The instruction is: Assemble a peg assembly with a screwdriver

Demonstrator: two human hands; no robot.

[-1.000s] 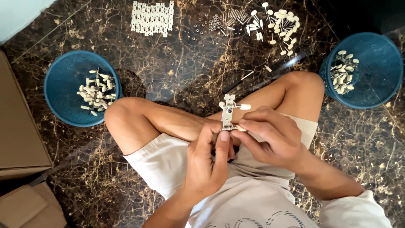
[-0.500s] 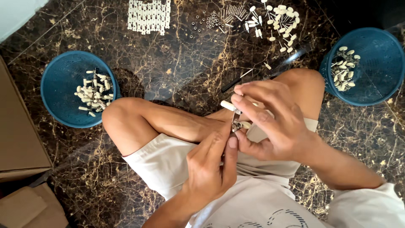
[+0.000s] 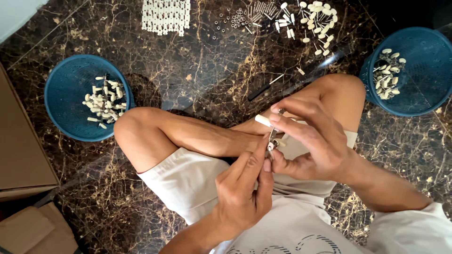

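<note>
Both hands meet over the lap. The right hand (image 3: pixel 313 141) pinches a small metal piece (image 3: pixel 272 137) carrying a white peg (image 3: pixel 263 121), its grip closed on it. The left hand (image 3: pixel 245 190) clasps the piece's lower end with its fingertips. Blue baskets (image 3: pixel 66 101) (image 3: pixel 423 66) of white pegs sit on the marble floor (image 3: pixel 188 70) either side.

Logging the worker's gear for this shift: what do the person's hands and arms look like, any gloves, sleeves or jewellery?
Both hands are bare: no gloves, rings or watch show on the left hand or the right hand. The forearms are uncovered. A short white sleeve covers the right upper arm. The left arm's sleeve is out of view.
</note>
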